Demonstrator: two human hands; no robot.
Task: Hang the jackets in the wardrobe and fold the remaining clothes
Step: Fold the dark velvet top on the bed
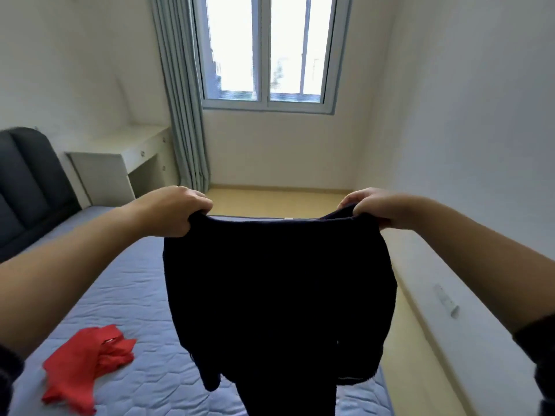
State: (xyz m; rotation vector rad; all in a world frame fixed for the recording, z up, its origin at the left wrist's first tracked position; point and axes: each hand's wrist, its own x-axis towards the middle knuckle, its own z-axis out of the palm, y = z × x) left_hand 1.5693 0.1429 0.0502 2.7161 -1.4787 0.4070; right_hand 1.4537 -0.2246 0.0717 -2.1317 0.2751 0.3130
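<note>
Left hand [177,211] and right hand [378,207] each pinch a top corner of the dark garment [279,292], which hangs limp, apparently soft and light, best held at these corners.

A dark left sleeve [7,367] and dark right sleeve [537,346] bunch near the elbows, forearms bare.

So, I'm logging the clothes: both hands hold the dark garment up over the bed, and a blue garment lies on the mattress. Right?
Not quite: in the head view a red garment, not a blue one, lies on the mattress. The rest holds.
</note>
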